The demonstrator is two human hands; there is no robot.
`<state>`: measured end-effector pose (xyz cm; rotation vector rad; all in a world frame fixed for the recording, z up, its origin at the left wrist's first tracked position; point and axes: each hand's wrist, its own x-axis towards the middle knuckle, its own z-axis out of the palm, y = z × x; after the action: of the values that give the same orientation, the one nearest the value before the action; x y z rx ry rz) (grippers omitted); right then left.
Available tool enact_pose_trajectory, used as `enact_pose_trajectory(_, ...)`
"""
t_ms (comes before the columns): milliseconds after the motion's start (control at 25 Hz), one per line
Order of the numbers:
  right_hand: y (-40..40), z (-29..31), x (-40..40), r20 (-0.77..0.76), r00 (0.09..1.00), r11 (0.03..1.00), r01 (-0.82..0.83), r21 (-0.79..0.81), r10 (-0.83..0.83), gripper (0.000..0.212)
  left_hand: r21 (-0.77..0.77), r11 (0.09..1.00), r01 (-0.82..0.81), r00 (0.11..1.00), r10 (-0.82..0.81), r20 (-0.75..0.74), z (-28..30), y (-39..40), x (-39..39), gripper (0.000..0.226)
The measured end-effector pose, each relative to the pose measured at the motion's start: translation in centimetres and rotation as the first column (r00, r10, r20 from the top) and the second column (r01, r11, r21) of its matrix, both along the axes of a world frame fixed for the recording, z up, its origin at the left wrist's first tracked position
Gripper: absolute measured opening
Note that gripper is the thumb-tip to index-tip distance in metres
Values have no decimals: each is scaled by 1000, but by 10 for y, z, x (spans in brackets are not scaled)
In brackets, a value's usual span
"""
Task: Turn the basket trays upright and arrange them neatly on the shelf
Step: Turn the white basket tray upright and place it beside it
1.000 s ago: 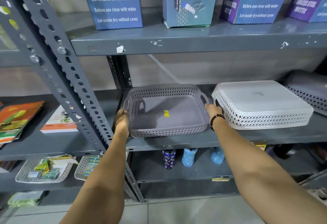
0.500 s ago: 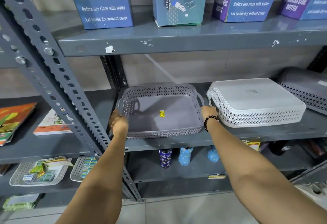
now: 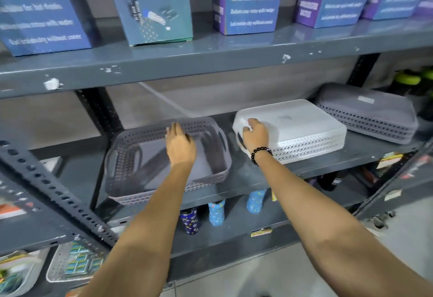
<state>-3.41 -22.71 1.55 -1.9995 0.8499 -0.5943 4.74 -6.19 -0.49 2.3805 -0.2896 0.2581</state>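
Observation:
A grey basket tray (image 3: 131, 156) sits upright on the middle shelf (image 3: 257, 174). My left hand (image 3: 180, 144) hovers over its inside, fingers apart, holding nothing. To its right a white basket tray (image 3: 304, 125) lies upside down. My right hand (image 3: 254, 136), with a black bead bracelet at the wrist, rests on that tray's near left corner, fingers curled over the edge. Further right another grey basket tray (image 3: 367, 113) lies upside down, tilted against the back.
Tall blue and purple boxes (image 3: 248, 1) stand on the shelf above. Patterned bottles (image 3: 216, 212) stand on the shelf below. A slanted perforated steel upright (image 3: 54, 188) crosses at left. Small baskets with packets (image 3: 75, 264) sit at the lower left.
Both hands have let go of the upright grey tray's handles. My left hand moved right over the tray; my right hand moved onto the white tray's corner. The view shifted right.

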Motion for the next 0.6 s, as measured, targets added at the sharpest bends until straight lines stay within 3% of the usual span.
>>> enact_pose_trajectory(160, -67, 7, -21, 24, 998, 997, 65, -35, -65, 41, -36, 986, 163, 987, -163, 0, 6, -100, -24, 50)
enact_pose_trajectory(320, -150, -2, -35, -29, 997, 994, 72, -78, -74, 42, -66, 979, 191, 980, -194, -52, 5, -188, -35, 51)
enact_pose_trajectory(480, -233, -13, -42, -156, 987, 987, 23, -158, -48, 45, 12, 1000, 25, 977, -22, -214, -5, -247, -31, 57)
enact_pose_trajectory(600, -281, -19, -38, -329, 944, 974, -37, -223, -39, 42, 40, 981, -188, 878, 187, -441, -9, -262, -23, 65)
